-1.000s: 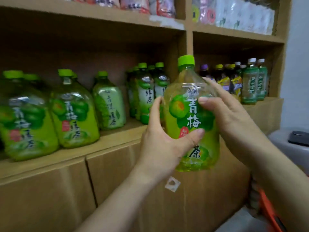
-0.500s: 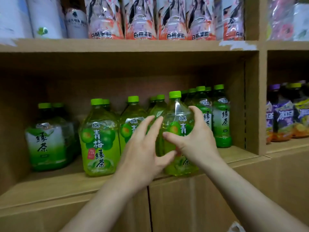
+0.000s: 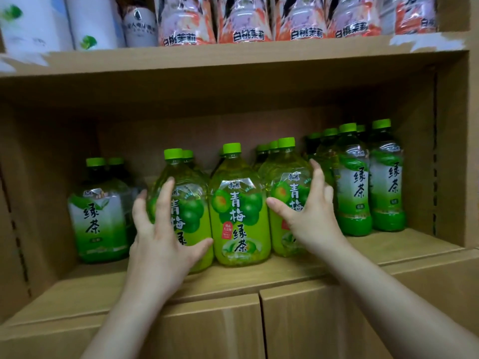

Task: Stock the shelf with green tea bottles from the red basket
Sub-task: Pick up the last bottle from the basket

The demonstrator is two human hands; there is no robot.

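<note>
Three large plum green tea bottles with green caps stand side by side at the front of the cardboard shelf (image 3: 404, 248). My left hand (image 3: 160, 242) lies with spread fingers against the left bottle (image 3: 193, 187), its thumb reaching toward the middle bottle (image 3: 239, 218). My right hand (image 3: 311, 218) rests with fingers apart on the right side of the right bottle (image 3: 283, 177), thumb across its label. Neither hand lifts a bottle. More caps show behind this row. The red basket is out of view.
A large green tea bottle (image 3: 98, 224) stands at the left with a gap beside it. Slim green tea bottles (image 3: 355, 193) fill the right end up to the shelf's side wall (image 3: 451, 151). The upper shelf holds peach drink bottles (image 3: 243, 19).
The bottle I carried in both hands now stands on the shelf as the right one of the row. My left hand has shifted left onto another bottle. The view has moved closer.
</note>
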